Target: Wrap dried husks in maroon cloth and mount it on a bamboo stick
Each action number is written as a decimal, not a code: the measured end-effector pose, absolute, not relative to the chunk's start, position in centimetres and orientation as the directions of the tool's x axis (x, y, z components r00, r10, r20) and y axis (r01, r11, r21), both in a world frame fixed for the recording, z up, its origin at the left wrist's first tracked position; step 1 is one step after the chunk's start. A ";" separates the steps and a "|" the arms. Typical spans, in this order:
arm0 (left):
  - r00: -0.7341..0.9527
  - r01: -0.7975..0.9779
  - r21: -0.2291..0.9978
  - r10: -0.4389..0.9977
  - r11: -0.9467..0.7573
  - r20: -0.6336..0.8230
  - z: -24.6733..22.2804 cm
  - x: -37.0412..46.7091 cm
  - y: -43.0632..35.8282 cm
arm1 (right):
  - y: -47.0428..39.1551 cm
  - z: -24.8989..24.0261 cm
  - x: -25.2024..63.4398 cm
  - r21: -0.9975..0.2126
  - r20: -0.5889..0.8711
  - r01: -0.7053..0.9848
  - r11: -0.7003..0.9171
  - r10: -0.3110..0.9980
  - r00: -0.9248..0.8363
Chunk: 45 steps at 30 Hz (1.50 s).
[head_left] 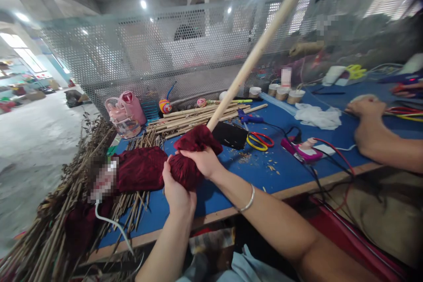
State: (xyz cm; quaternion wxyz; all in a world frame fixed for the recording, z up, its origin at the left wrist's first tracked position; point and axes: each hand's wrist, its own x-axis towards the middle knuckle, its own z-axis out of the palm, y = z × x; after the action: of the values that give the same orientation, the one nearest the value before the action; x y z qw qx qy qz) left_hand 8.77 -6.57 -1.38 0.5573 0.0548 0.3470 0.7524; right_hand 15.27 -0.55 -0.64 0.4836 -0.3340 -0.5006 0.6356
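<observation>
Both my hands grip a bunched dark red cloth [187,169] above the blue table. My left hand [178,191] is closed round its lower left side. My right hand [206,163] presses on it from the right, with the thumb across the gathered folds. A long pale wooden stick [254,57] rises from the top of the bundle toward the upper right; its lower end is hidden in the cloth. More dark red fabric [140,168] lies to the left of my left hand, over thin dry stalks.
Dry stalks [62,216] lie along the left edge. Behind the bundle are wooden sticks [188,116], a blue glue gun [250,117] and scissors [259,141]. A power strip [302,152] with trailing cables sits right. A co-worker's arm [380,134] rests farther right. Perforated metal mesh [139,61] stands behind.
</observation>
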 end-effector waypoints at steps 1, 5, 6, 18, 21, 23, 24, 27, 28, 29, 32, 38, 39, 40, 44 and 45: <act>-0.341 -0.785 0.612 0.893 -0.099 -0.293 -1.4 8.4 -6.7 | -0.2 -0.4 15.6 -0.949 0.028 -0.306 -0.076 0.947 -0.320; 0.009 -0.644 0.715 0.937 0.272 -0.348 -2.1 6.1 -7.7 | 1.2 0.0 17.6 -0.788 -0.298 -0.335 -0.516 0.797 -0.526; 0.124 -0.589 0.714 0.916 0.378 -0.383 -2.3 5.4 -7.9 | 1.3 -0.1 18.0 -0.751 -0.354 -0.298 -0.589 0.740 -0.572; -0.015 -0.369 0.927 0.996 0.071 -0.082 -3.9 5.9 -9.0 | 0.7 0.7 19.2 -0.661 -0.365 -0.335 -0.671 0.678 -0.638; -0.086 -0.352 0.936 0.995 0.015 -0.049 -3.6 6.9 -9.0 | 0.3 1.0 19.0 -0.672 -0.307 -0.355 -0.650 0.681 -0.664; -0.155 -0.332 0.943 0.988 -0.029 -0.025 -3.3 7.4 -9.0 | 0.0 1.0 19.0 -0.683 -0.271 -0.381 -0.624 0.700 -0.660; -0.173 -0.329 0.944 0.985 -0.040 -0.019 -3.3 7.5 -9.0 | 0.0 0.9 19.0 -0.686 -0.264 -0.390 -0.614 0.709 -0.654; -0.060 -0.371 0.928 0.997 0.020 -0.046 -3.4 6.8 -8.8 | 0.2 0.4 19.3 -0.715 -0.272 -0.380 -0.586 0.735 -0.622; 0.015 -0.384 0.921 0.998 0.069 -0.068 -3.5 6.2 -8.6 | 0.2 0.2 19.4 -0.742 -0.273 -0.365 -0.562 0.751 -0.602; 0.091 -0.381 0.916 0.991 0.122 -0.094 -3.5 5.5 -8.4 | 0.3 -0.1 19.5 -0.779 -0.262 -0.350 -0.520 0.777 -0.573; 0.276 -0.206 0.958 0.951 0.197 -0.137 -3.2 3.6 -7.4 | -0.1 -0.8 19.5 -0.906 -0.157 -0.275 -0.321 0.860 -0.485; 0.507 -0.069 0.931 0.816 0.360 -0.278 -2.5 3.2 -4.9 | -1.4 0.1 18.6 -0.997 -0.026 -0.044 -0.056 0.863 -0.504; 0.485 -0.165 0.907 0.832 0.388 -0.267 -2.5 3.5 -4.5 | -1.5 0.2 18.5 -0.997 -0.018 -0.060 -0.057 0.856 -0.517; 0.463 -0.262 0.882 0.853 0.392 -0.242 -2.4 3.7 -4.0 | -1.6 0.2 18.4 -0.994 -0.026 -0.075 -0.078 0.849 -0.527; 0.222 -0.487 0.795 0.932 0.361 -0.287 -0.7 3.3 -1.4 | -1.2 -0.5 18.7 -0.968 -0.221 0.018 -0.251 0.812 -0.541; 0.051 -0.532 0.794 0.948 0.293 -0.315 -0.2 2.9 -0.7 | -0.9 -0.6 19.0 -0.957 -0.265 0.043 -0.288 0.800 -0.538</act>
State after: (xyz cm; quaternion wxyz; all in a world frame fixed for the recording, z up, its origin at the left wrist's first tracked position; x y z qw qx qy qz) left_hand 2.86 -0.74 -0.16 0.6824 0.2443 0.4251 0.5421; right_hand 18.99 -0.94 -0.65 0.2715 -0.3968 -0.5314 0.6975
